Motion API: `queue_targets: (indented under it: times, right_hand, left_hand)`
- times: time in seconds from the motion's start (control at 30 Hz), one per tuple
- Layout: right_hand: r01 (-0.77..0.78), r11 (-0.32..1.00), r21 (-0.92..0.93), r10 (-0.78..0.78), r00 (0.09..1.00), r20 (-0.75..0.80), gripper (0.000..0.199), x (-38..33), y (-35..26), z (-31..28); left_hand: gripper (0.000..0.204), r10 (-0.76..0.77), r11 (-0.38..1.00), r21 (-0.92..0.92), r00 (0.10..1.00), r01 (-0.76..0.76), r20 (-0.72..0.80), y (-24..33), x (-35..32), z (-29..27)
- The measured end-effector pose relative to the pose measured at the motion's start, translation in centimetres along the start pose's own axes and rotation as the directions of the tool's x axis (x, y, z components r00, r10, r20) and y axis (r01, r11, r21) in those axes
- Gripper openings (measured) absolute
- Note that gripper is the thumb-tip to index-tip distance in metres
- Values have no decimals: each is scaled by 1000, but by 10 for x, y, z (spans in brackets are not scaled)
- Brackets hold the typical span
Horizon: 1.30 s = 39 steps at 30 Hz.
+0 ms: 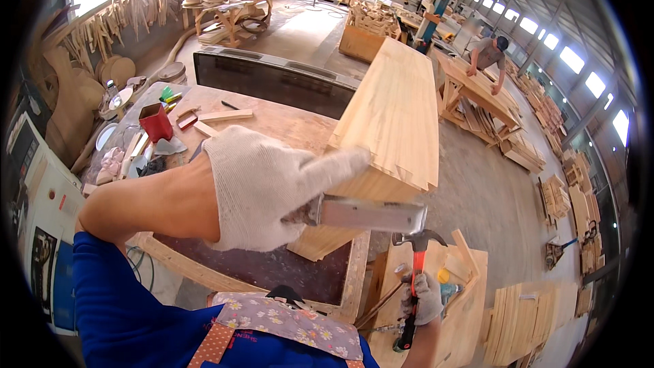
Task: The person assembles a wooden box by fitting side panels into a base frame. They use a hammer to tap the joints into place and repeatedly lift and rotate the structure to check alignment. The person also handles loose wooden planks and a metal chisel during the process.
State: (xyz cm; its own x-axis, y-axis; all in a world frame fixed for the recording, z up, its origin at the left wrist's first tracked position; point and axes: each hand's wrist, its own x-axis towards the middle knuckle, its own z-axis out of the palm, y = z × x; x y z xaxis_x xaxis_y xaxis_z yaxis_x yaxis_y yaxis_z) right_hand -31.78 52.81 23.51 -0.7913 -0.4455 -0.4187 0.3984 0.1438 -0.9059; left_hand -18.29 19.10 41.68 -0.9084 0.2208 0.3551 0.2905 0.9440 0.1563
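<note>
My left hand [262, 187], in a knitted white glove, grips a tool with a wide flat metal blade, which looks like a chisel [371, 215]. Its index finger stretches out toward a large pale wooden piece [398, 105] made of joined boards with a stepped end. The blade points right, beside the lower end of this wood. Lower right, my gloved right hand [426, 298] is closed round the red and black handle of a claw hammer [418, 259]. The hammer's head is up, close to the blade's tip. The chisel's handle is hidden in my left hand.
The wooden piece rests on a workbench [306, 123] with a red container [156, 121] and small wood offcuts. A dark long panel [272, 82] stands at its far edge. A lower board [470, 327] at right holds a drill. A co-worker [489, 54] leans over another bench.
</note>
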Motion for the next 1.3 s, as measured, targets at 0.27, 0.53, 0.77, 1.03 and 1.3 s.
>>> queue_targets:
  times: [0.27,0.53,0.77,1.03,1.3]
  right_hand:
    - [-62,998,-28,64,997,52,38,6,7,13]
    - [-89,994,-67,91,995,33,36,2,9,19]
    - [-86,992,-87,86,996,-5,30,1,13,12]
    - [359,925,124,-350,933,-88,38,-14,-7,-11]
    - [-38,940,-339,-97,923,-372,17,-10,65,-50]
  left_hand:
    - [75,-77,997,17,997,77,-4,-15,-6,-2]
    - [63,-62,996,66,997,64,-36,-22,1,-3]
    - [64,2,996,87,995,7,-103,-21,-2,3]
    - [63,43,991,134,989,-24,-140,-14,-3,-1]
    - [53,-47,999,-32,967,41,-251,-18,-9,-7]
